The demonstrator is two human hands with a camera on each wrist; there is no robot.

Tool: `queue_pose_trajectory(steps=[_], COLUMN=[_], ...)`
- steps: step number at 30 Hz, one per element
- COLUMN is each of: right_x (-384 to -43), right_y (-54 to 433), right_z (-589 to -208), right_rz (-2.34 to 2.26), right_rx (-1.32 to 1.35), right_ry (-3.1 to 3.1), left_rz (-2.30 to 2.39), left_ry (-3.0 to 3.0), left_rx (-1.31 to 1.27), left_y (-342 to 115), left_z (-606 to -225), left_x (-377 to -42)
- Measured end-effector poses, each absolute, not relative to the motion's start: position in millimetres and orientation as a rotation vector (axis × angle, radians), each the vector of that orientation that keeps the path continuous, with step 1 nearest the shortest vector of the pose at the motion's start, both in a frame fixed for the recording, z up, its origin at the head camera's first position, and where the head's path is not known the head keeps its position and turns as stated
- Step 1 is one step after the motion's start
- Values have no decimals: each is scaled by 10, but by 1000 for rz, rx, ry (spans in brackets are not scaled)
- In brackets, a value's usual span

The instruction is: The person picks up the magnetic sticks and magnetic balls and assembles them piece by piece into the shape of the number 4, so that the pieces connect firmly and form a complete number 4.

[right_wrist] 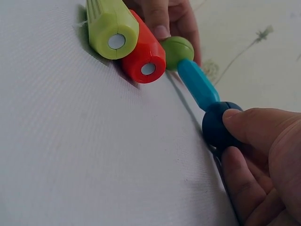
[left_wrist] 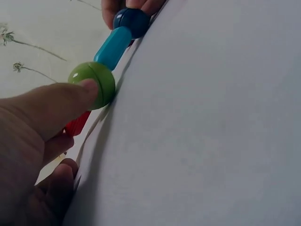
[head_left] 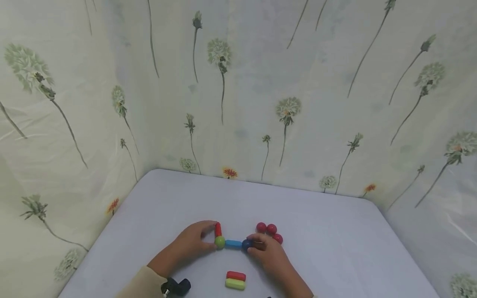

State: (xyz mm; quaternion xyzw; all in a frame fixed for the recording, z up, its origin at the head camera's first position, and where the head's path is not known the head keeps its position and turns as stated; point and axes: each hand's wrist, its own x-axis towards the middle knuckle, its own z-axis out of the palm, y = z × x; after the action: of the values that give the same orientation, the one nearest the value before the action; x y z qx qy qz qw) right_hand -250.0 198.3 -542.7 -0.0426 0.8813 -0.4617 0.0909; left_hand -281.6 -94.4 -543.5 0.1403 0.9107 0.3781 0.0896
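Your left hand (head_left: 192,239) is gripping green ball (head_left: 220,242) plus red rod (head_left: 218,229), right hand (head_left: 270,251) is pinching navy ball (head_left: 245,245); blue rod (head_left: 233,244) is lying between the balls, long axis running left-right.

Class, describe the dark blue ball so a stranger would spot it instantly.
On the pale table, find the right hand. It pinches the dark blue ball at the end of a light blue rod. Colour sets it apart from the green ball and the red balls.
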Motion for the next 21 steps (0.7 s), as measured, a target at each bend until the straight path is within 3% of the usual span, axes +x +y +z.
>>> queue_pose_trajectory(steps=[21], right_x=[-2462], right_y=[1963], right_z=[-5413], right_rz=[-1334], right_rx=[-136], right_ry=[2666], left_rz=[1066], left_ry=[2667], left_rx=[466], left_y=[-962], left_z=[-5461], left_x=[-2846])
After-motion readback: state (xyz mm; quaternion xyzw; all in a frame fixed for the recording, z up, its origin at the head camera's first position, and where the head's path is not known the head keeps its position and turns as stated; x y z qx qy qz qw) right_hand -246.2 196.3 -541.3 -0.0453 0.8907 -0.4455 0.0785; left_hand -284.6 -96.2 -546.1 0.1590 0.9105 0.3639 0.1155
